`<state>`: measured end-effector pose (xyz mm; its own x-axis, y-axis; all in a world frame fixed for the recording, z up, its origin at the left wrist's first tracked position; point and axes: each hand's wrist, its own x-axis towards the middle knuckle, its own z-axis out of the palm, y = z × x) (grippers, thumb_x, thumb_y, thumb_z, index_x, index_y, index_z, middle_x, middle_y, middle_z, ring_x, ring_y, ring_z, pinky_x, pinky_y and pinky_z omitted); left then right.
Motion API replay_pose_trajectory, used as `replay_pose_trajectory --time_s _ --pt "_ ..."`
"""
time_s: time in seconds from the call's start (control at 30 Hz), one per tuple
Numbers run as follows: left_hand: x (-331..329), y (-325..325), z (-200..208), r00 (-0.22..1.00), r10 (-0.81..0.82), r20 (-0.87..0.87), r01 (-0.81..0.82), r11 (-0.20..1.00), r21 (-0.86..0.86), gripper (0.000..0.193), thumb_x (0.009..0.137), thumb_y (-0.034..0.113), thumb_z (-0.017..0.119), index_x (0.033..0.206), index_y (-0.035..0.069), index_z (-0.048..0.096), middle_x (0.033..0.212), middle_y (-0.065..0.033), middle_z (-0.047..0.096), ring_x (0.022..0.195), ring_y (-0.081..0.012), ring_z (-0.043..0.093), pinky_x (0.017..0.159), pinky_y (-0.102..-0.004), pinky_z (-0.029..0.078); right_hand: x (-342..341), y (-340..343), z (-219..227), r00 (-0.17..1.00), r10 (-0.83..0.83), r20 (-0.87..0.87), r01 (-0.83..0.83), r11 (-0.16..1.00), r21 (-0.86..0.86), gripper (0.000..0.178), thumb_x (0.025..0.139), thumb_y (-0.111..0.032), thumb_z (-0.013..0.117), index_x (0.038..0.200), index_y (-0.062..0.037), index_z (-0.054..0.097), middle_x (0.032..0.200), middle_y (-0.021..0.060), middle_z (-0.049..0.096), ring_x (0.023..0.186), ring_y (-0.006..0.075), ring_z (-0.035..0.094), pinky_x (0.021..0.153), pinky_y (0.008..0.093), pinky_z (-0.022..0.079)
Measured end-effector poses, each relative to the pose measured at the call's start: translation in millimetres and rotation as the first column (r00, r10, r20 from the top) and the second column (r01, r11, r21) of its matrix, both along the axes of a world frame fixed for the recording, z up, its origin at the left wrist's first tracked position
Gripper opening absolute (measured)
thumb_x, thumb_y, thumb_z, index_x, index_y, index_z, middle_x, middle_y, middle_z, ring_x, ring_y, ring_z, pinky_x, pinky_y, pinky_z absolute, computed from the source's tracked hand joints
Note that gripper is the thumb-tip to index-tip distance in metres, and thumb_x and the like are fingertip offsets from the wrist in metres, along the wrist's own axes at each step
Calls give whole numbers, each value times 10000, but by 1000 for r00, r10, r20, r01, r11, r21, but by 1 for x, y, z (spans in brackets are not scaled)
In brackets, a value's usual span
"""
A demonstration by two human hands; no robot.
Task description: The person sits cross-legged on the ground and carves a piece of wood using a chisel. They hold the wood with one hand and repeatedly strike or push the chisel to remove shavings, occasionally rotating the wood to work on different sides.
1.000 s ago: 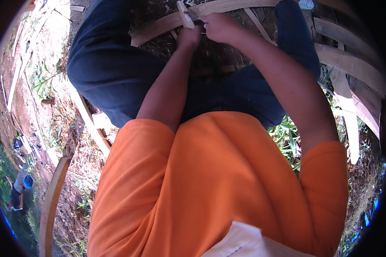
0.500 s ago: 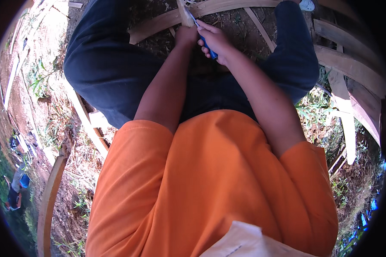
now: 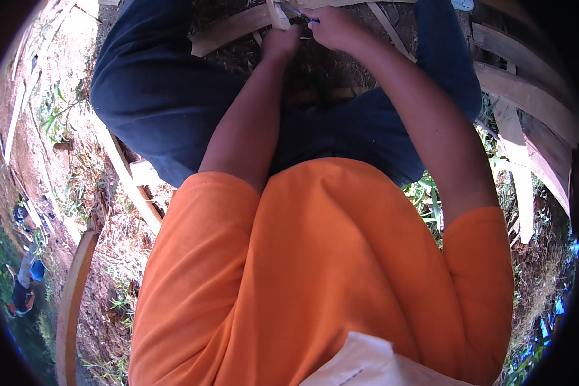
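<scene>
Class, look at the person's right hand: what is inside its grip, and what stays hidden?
Inside the right hand, a bit of blue handle shows; a blade sticks out toward the wood. The hand covers the rest of the handle.

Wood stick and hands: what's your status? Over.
Left hand grips wood stick. Right hand holds blue-handled tool, blade beside wood stick. Curved board lies behind.

Harsh daylight bleaches the ground (image 3: 77, 38) at left, while the left hand (image 3: 280, 44) and right hand (image 3: 336, 29) sit in dim shade and the dark trousers (image 3: 167, 96) lose detail. Fisheye distortion bows the planks (image 3: 527, 95) at right, and black swallows the corners.
</scene>
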<state>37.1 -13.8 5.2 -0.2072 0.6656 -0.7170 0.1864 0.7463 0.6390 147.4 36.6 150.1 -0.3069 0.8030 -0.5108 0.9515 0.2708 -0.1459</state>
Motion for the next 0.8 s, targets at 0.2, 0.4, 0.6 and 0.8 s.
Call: replay_pose_trajectory --time_s 0.2,0.4,0.6,0.8 --pt "1 0 13 999 31 7 -31 999 -14 660 847 520 622 1115 -74 728 1164 -314 700 1130 -437 683 957 -470 530 -13 -39 -28 978 -179 -110 188 979 74 454 1032 -314 508 1479 -380 548 976 157 742 857 317 732 803 456 591" --pt "1 -13 -8 998 -67 -12 68 995 80 678 824 538 638 1093 -77 735 1146 -329 701 1128 -436 687 968 -471 531 -29 -35 -35 122 -877 -464 741 391 -546 415 1071 -264 488 1481 -282 545 740 17 566 536 109 541 471 297 479" --pt "-1 -13 17 988 -38 147 48 997 -68 661 857 498 620 1154 -86 709 1060 -253 747 1009 -369 735 927 -429 543 5 16 -2 232 -670 -705 548 689 -474 372 1065 -193 473 1432 -163 526 706 29 558 463 119 506 386 314 427" --pt "-4 -11 26 938 83 337 -37 990 -139 568 927 475 601 1101 -56 705 952 -157 756 823 -261 734 746 -391 571 56 -16 18 826 -438 -355 288 869 -403 400 1047 -245 548 1447 -239 563 748 -26 557 535 63 524 460 247 437"
